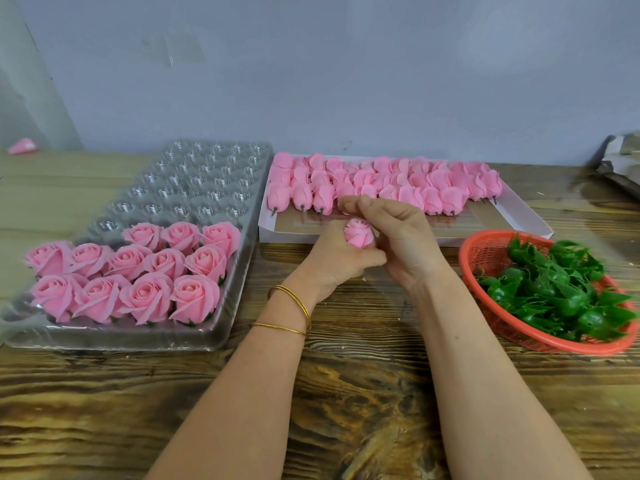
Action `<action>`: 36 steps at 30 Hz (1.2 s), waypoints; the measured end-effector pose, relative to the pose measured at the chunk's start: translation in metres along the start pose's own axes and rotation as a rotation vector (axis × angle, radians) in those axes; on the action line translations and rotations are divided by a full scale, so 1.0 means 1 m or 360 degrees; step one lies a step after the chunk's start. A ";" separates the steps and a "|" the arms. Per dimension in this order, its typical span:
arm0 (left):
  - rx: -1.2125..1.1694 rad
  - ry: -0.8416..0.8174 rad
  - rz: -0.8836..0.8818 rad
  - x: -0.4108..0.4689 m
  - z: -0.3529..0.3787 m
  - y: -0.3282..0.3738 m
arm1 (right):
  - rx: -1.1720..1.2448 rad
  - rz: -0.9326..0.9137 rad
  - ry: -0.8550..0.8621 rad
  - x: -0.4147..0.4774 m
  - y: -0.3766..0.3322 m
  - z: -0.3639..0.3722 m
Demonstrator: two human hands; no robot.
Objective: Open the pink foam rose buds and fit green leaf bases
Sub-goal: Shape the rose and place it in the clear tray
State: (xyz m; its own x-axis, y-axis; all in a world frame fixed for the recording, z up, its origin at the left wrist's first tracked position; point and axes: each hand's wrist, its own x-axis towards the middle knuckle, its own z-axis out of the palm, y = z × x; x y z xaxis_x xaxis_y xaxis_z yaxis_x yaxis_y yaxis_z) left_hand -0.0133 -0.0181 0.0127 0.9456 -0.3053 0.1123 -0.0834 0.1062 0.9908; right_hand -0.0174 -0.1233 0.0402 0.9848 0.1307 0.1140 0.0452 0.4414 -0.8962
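Left hand (332, 261) grips 1 pink bud (358, 234) — right hand (401, 239) curls against it, above table (363, 393).

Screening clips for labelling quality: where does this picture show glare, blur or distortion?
Head view: soft, even light, faint shadows; bright glare specks in empty cells of the clear tray; held rose bud sharp; leaf bases and red basket smear toward the right edge; wide-angle lens stretches the forearms at the bottom.
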 end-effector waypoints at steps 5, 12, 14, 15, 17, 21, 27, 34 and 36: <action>-0.0002 -0.0215 -0.0152 -0.003 0.001 0.003 | -0.0233 0.0023 -0.0098 0.001 0.001 -0.003; -0.0058 -0.0208 -0.0268 -0.005 0.000 0.006 | -0.0244 0.0083 -0.0306 -0.001 0.002 -0.001; -0.0092 -0.0222 -0.0288 -0.005 -0.001 0.007 | -0.0249 0.0090 -0.0327 -0.001 0.002 0.000; -0.0110 -0.0229 -0.0289 -0.005 -0.001 0.007 | -0.0267 0.0086 -0.0339 -0.001 0.002 0.001; -0.0123 -0.0234 -0.0290 -0.005 0.000 0.007 | -0.0299 0.0085 -0.0358 -0.002 0.002 0.001; -0.0124 -0.0244 -0.0289 -0.005 0.000 0.007 | -0.0318 0.0095 -0.0413 -0.002 0.002 -0.001; -0.0060 -0.0238 -0.0275 -0.005 0.000 0.006 | -0.0364 0.0122 -0.0394 0.001 0.005 -0.006; 0.0015 -0.0238 -0.0253 -0.007 0.000 0.007 | -0.0502 0.0114 -0.0465 0.001 0.004 -0.011; 0.0013 -0.0206 -0.0244 -0.008 0.002 0.009 | -0.0511 0.0133 -0.0482 0.001 0.004 -0.014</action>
State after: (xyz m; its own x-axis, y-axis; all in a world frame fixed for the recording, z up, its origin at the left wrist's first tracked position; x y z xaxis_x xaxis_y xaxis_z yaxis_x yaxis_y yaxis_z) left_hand -0.0220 -0.0165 0.0205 0.8992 -0.4365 -0.0317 0.0555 0.0419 0.9976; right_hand -0.0136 -0.1340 0.0306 0.8960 0.4295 0.1130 0.0642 0.1264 -0.9899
